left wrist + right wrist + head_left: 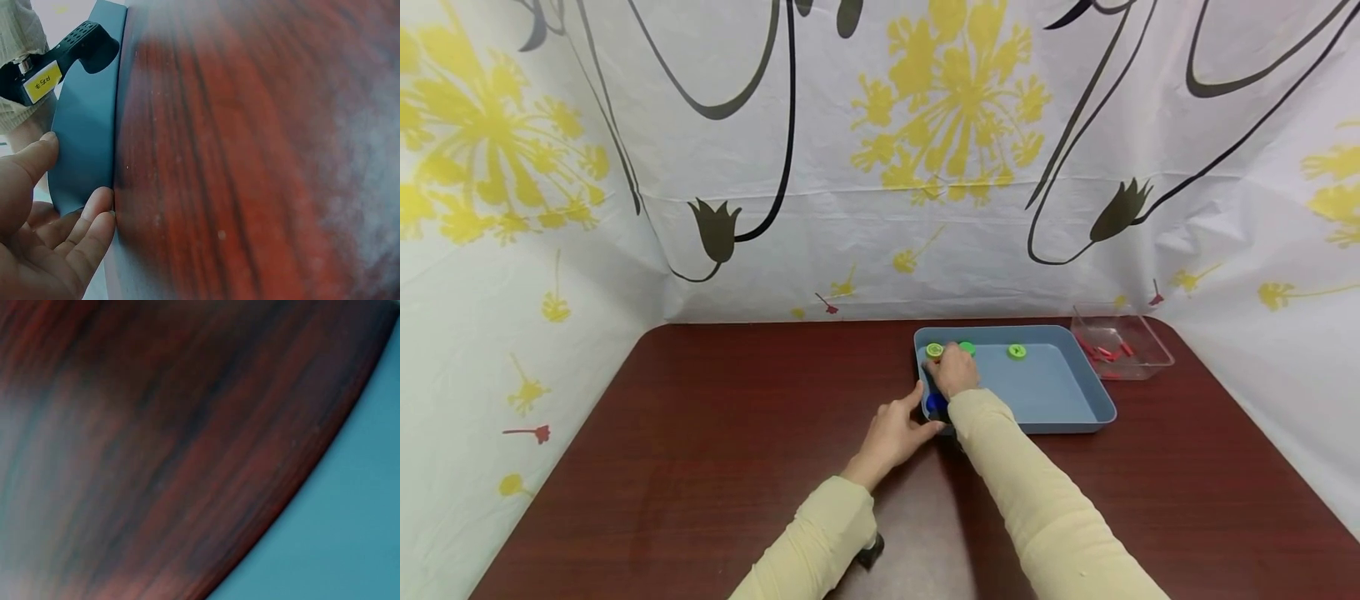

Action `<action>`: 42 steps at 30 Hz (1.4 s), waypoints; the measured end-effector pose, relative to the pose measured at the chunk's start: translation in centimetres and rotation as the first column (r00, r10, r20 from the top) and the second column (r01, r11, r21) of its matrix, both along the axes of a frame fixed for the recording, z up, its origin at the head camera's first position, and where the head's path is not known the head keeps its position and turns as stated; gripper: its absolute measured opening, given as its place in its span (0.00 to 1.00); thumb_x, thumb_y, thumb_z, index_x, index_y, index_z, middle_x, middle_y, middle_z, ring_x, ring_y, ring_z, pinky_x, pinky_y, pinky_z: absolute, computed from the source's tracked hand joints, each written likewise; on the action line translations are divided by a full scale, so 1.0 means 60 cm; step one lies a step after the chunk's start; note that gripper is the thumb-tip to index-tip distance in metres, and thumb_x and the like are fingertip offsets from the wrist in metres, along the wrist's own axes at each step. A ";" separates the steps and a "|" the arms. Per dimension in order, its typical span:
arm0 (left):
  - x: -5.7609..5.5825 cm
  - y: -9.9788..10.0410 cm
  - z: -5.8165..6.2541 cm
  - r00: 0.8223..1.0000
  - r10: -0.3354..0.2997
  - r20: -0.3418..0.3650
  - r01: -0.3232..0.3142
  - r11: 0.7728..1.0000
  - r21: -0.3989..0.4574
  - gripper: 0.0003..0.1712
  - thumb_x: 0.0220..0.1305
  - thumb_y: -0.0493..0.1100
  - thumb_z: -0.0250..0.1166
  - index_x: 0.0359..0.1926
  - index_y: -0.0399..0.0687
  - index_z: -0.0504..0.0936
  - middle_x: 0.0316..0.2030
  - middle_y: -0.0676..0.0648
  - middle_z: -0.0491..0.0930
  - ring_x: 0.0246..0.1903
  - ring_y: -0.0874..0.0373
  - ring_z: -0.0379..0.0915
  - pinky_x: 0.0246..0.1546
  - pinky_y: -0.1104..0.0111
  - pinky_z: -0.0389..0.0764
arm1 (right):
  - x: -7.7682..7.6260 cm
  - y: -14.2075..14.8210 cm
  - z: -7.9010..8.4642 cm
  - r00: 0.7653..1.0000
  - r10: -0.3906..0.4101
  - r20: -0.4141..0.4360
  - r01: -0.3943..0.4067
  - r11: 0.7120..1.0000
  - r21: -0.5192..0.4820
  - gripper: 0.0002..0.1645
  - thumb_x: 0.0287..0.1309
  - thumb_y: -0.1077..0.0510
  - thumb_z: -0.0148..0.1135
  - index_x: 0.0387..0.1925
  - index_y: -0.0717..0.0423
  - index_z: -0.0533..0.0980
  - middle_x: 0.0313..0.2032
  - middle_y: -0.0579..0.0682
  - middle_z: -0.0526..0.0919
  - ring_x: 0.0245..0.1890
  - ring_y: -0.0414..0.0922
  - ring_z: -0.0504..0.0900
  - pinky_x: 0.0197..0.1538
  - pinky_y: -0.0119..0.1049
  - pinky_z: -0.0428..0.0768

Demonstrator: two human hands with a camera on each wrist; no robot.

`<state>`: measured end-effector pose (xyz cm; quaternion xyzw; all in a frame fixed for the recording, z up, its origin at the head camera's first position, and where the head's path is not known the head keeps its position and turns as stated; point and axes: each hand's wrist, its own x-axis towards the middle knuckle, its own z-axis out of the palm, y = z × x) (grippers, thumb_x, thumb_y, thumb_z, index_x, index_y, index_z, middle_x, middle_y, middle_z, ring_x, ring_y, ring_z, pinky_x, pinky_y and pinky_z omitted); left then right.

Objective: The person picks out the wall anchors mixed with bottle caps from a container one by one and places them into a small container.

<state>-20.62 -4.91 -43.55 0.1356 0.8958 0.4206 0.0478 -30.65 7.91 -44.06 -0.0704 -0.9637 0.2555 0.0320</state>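
My left hand (893,435) holds the near left corner of a blue-grey tray (1052,396). In the left wrist view its thumb is at the upper rim and its other fingertips press the lower edge of the tray wall (90,125). Inside the tray's left part, my right hand (955,372) reaches down with bent fingers. The hand hides its fingertips, so I cannot tell what it holds. A round blue piece (936,403) lies near the left hand. Round lime-green pieces (934,351) and a greener one (967,347) sit beside the right hand's fingers.
Another round green piece (1017,352) lies farther right in the tray. A clear plastic box (1138,354) with several small red pieces stands behind the tray's right side. Dark red wooden table (760,400); a patterned cloth (820,225) hangs behind it.
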 end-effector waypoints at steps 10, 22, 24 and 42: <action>0.000 0.002 -0.002 1.000 0.003 -0.030 -0.003 1.000 -0.009 0.43 0.59 0.53 0.66 0.70 0.46 0.58 0.19 0.52 0.79 0.19 0.66 0.75 0.24 0.71 0.72 | 0.003 0.017 -0.002 0.990 0.111 -0.093 -0.113 0.993 -0.027 0.15 0.54 0.54 0.68 0.28 0.61 0.74 0.27 0.56 0.80 0.29 0.52 0.80 0.36 0.44 0.77; 0.003 0.003 -0.001 1.000 -0.003 -0.023 0.003 1.000 0.004 0.43 0.60 0.52 0.66 0.71 0.46 0.57 0.21 0.50 0.81 0.19 0.66 0.76 0.21 0.72 0.72 | 0.007 0.039 -0.002 0.972 0.212 -0.102 -0.224 0.967 -0.119 0.12 0.54 0.59 0.68 0.29 0.61 0.72 0.30 0.56 0.79 0.31 0.50 0.78 0.38 0.43 0.75; 0.003 0.003 0.000 1.000 -0.002 -0.021 0.002 1.000 0.003 0.43 0.60 0.52 0.65 0.71 0.46 0.57 0.19 0.50 0.80 0.19 0.66 0.75 0.20 0.72 0.71 | 0.007 0.041 -0.002 0.969 0.224 -0.101 -0.236 0.963 -0.127 0.12 0.53 0.59 0.68 0.29 0.61 0.72 0.31 0.56 0.80 0.32 0.50 0.78 0.38 0.43 0.75; 0.001 0.005 -0.003 1.000 0.009 -0.026 -0.010 1.000 -0.014 0.43 0.59 0.54 0.66 0.70 0.46 0.58 0.25 0.48 0.83 0.23 0.65 0.78 0.24 0.71 0.73 | 0.015 0.059 -0.002 0.945 0.289 -0.155 -0.319 0.919 -0.233 0.12 0.52 0.59 0.69 0.31 0.61 0.73 0.26 0.54 0.79 0.18 0.40 0.74 0.24 0.33 0.73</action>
